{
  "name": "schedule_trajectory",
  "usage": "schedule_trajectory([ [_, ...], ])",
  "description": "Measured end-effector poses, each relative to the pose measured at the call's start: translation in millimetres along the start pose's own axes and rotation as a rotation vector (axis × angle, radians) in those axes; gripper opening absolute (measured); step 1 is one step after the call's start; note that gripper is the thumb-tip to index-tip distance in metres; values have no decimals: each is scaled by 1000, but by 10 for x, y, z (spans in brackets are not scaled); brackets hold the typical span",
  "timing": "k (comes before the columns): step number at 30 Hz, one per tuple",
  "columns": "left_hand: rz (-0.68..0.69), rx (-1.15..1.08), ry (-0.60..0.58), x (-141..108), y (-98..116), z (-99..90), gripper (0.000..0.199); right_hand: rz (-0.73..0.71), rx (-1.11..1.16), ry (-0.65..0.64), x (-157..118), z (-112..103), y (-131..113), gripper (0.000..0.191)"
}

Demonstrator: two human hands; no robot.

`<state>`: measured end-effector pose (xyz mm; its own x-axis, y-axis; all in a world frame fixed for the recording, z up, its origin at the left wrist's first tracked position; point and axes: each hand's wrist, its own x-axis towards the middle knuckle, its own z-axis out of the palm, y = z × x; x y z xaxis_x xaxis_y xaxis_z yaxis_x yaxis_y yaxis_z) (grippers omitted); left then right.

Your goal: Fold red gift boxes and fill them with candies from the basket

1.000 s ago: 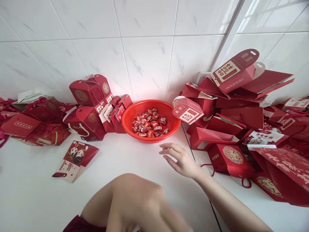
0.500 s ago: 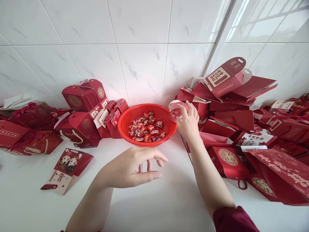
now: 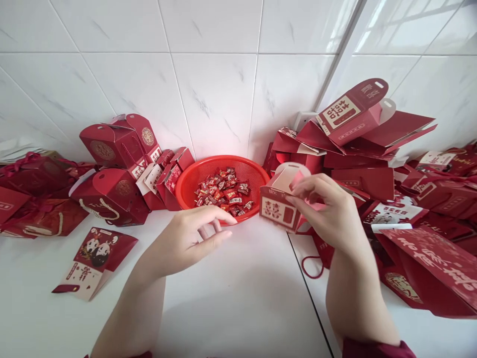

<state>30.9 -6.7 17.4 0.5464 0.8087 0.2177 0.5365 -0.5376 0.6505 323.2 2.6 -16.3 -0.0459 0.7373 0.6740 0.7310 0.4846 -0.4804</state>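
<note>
Between thumb and fingers, my right hand [image 3: 324, 206] grips a small red gift box [image 3: 278, 209] with a cream character panel and a raised top flap. The box is held above the white table, beside the right rim of a red basket [image 3: 186, 174]. Wrapped candies [image 3: 223, 191] lie inside that basket. My left hand [image 3: 197, 238] hovers just in front of the basket, its fingers apart with nothing between them.
A tall pile of red boxes [image 3: 359, 179] stands on the right. More boxes [image 3: 112, 194] are stacked on the left, with a flat panda-print packet [image 3: 93, 253] in front. A tiled wall [image 3: 216, 99] rises behind the table [image 3: 231, 308].
The small box has come away from the pile's left edge toward me in my right hand, its front now showing. My left hand has shifted slightly left, and the view has moved a little.
</note>
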Motion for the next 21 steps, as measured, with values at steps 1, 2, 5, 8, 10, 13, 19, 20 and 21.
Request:
schedule_trajectory([
  [1,12,-5,40,11,-7,10,16,12,45,-50,-42,-55,-52,5],
  [2,27,-10,70,24,-11,21,16,20,78,-104,-77,-91,-90,6],
  [5,56,0,66,70,-21,67,17,20,150,-298,-136,-113,-140,7],
  [8,28,-10,-29,125,-46,139,23,-7,237,-468,-148,-50,-152,5],
  [10,0,-18,-150,161,-74,214,28,-74,288,-630,-164,26,-173,6],
  [13,39,67,-397,199,-122,354,26,-148,235,-939,-230,169,-234,13],
  [19,92,273,-508,215,-159,497,22,-131,80,-1065,-298,282,-290,14],
  [20,96,265,-511,214,-156,492,18,-126,98,-1067,-288,272,-276,10],
  [21,94,245,-519,212,-152,485,14,-115,126,-1067,-273,262,-257,7],
])
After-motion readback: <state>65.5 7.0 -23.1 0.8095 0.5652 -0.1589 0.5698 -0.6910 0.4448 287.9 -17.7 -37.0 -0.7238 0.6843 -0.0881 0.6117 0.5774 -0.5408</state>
